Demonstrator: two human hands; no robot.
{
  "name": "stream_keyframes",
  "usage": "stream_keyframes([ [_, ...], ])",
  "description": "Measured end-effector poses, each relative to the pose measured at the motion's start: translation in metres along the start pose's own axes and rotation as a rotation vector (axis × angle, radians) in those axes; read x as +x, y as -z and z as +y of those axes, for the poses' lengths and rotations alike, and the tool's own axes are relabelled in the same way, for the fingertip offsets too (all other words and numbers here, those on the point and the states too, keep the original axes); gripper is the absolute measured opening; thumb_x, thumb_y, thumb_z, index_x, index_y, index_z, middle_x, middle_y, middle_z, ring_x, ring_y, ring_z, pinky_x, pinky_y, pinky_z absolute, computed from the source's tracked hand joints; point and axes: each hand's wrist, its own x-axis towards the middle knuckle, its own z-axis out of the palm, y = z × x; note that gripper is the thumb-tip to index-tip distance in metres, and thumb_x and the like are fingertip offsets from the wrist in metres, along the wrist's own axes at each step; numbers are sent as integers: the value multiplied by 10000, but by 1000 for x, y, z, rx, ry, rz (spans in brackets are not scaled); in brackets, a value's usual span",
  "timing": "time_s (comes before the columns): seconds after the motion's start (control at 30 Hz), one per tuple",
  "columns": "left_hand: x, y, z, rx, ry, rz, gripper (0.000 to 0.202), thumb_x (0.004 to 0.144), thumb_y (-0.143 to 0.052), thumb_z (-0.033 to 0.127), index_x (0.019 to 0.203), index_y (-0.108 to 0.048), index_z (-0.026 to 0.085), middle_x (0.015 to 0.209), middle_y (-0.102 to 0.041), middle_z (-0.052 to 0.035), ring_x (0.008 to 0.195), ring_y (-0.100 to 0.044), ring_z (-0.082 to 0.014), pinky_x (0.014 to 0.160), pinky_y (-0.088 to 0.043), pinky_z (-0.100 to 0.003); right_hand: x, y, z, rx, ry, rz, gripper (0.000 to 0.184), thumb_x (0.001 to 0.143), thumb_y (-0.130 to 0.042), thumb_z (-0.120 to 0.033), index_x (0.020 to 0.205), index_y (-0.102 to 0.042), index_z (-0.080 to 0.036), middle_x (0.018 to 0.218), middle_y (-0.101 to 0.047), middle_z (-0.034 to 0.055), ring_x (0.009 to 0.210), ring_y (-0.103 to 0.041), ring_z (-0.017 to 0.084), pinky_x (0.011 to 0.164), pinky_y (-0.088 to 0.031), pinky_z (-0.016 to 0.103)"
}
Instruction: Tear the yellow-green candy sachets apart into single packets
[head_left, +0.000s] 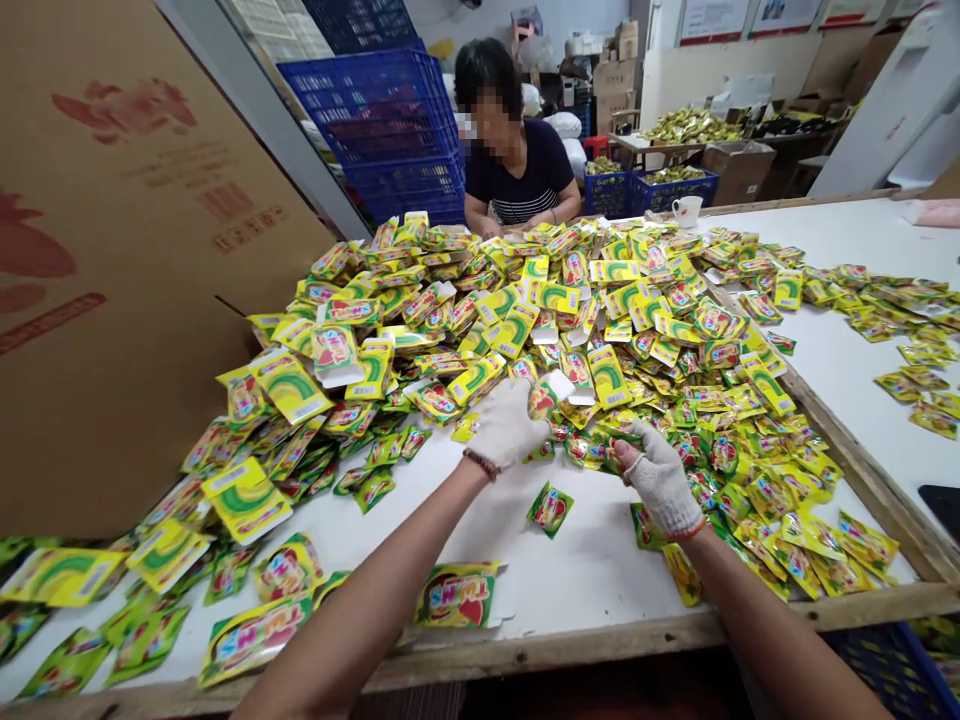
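Observation:
My left hand [508, 428], in a white glove with its fingertips bare or hidden, is closed around a small candy box [541, 400] whose white flap stands up. My right hand [664, 482], gloved with the thumb bare, pinches a green candy packet [609, 448] at the near edge of the heap. Between my forearms a single green packet [550, 509] lies on the white tabletop [517, 560]. Just beyond both hands rises a big pile of yellow and green boxes [480, 320]. Loose packets [765, 490] spread to the right of my right hand.
A large cardboard carton [135, 300] stands at the left. Wooden strips [600, 640] edge the table. Across the heap sits a co-worker [521, 165], head bowed. Blue crates [375, 120] are stacked behind, and a white mug [686, 210] stands on the far side.

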Motion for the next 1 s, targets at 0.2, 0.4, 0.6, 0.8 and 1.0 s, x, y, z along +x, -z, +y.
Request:
stream_keyframes([
  [0.2, -103, -18, 9, -245, -219, -31, 487, 716, -619, 273, 1177, -502, 168, 1013, -612, -103, 928, -603, -259, 823, -512, -392, -6, -1, -5, -86, 4, 2, 406, 825, -591, -572, 991, -568, -202, 616, -501, -22, 490, -429, 119, 461, -391, 260],
  [0.4, -118, -28, 5, -285, -198, 24, 388, 763, -651, 334, 1103, -523, 196, 1001, -626, -96, 929, -623, -254, 802, -521, -375, -8, 0, -4, -186, 46, -191, 287, 818, -611, -448, 918, -634, -180, 756, -599, 15, 663, -520, 148, 586, -432, 262],
  [0.6, -110, -22, 5, -186, -356, -57, 384, 712, -653, 251, 1074, -538, 192, 1034, -622, -98, 954, -608, -262, 831, -526, -387, -3, 10, -10, -329, 66, -511, 218, 849, -581, -366, 785, -641, -166, 692, -551, -15, 646, -489, 122, 589, -388, 232],
  [0.8, -114, -37, 9, -171, -409, -20, 450, 710, -661, 249, 1131, -539, 146, 1071, -633, -143, 982, -611, -297, 870, -521, -441, -12, -6, -6, -563, 180, -335, 147, 828, -576, -218, 932, -680, -207, 807, -659, 31, 762, -570, 175, 678, -436, 255],
  [1.0, -118, -40, 13, -136, -372, 27, 477, 737, -652, 260, 1180, -531, 132, 1112, -636, -158, 1002, -606, -312, 872, -522, -452, -25, -3, -9, -469, 58, -320, 219, 844, -535, -218, 1040, -631, -226, 778, -671, 18, 638, -568, 156, 579, -431, 245],
])
